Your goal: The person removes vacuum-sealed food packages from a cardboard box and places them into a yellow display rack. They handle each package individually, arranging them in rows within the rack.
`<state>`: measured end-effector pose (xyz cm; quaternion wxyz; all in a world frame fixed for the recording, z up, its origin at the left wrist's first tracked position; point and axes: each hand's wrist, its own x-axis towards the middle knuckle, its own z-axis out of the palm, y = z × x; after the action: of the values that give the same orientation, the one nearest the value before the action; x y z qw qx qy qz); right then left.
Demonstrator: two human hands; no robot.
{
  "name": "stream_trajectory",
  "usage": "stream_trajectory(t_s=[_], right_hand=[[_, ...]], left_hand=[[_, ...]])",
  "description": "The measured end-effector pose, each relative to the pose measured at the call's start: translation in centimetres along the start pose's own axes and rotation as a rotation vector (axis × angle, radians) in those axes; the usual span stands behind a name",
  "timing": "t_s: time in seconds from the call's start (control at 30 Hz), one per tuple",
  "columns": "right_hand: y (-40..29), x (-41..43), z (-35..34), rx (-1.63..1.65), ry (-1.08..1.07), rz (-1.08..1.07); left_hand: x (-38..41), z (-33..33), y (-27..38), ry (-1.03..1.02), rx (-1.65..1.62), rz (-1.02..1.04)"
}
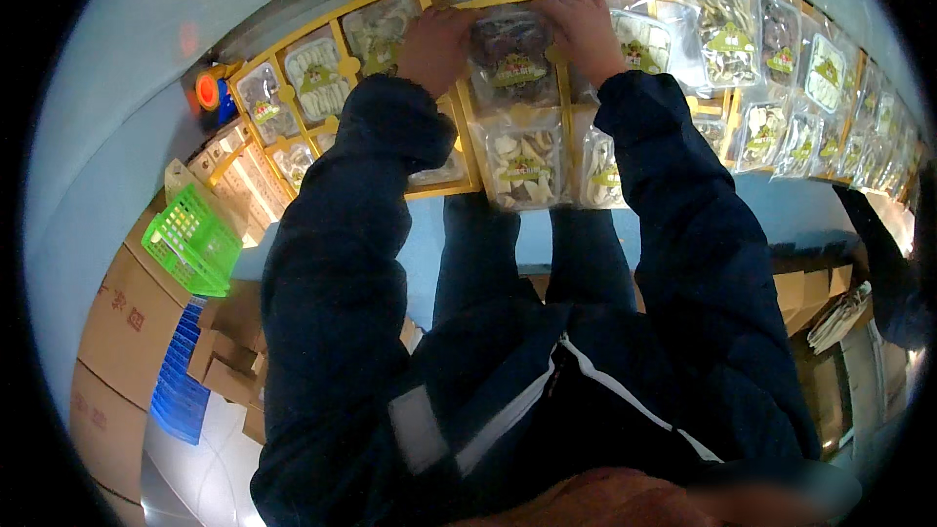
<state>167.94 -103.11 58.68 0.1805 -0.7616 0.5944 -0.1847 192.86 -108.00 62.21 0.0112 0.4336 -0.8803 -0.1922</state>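
Note:
Both my hands reach to the far part of a yellow-divided box in front of me. My left hand (439, 47) and my right hand (582, 33) lie at the two upper sides of a clear pack of dark dried food (514, 58), fingertips at its edges. Below that pack sits a clear pack of pale dried slices, apparently mushrooms (524, 168). Another pale pack (602, 172) lies to its right, partly behind my right sleeve. Beyond my right hand is a tray of whitish pieces (643, 40). Whether my fingers grip the dark pack is hard to tell.
A second yellow-divided box (351, 4) with packs adjoins at left. More packs, such as a loose bagged one (728, 36), stretch right. A green plastic basket (194, 241), cardboard cartons (132, 315) and a blue crate (179, 373) stand lower left. Another person's dark sleeve (889, 285) shows at far right.

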Motion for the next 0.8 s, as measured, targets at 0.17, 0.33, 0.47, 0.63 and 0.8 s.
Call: stream_trajectory(t_s=[0.17, 0.33, 0.47, 0.63, 0.8], right_hand=[[-1.8, -0.1, 0.2, -0.178, 0.009, 0.04], [-3.5, -0.6, 0.4, -0.194, 0.1, 0.044], [-3.5, -0.6, 1.0, -0.236, 0.133, 0.045], [-3.9, -0.1, -0.9, -0.197, 0.12, 0.048], [-8.3, -9.0, -5.2, 0.289, -0.138, 0.384]], left_hand=[[0.5, 0.7, 2.3, -0.083, 0.325, -0.021], [0.8, 0.1, 4.3, -0.146, 0.353, -0.135], [-0.8, 0.8, 5.7, 0.088, 0.154, -0.208], [-4.4, 1.6, 6.4, 0.204, 0.168, -0.147], [-13.1, 1.8, 11.1, 0.197, -0.455, -0.582]])
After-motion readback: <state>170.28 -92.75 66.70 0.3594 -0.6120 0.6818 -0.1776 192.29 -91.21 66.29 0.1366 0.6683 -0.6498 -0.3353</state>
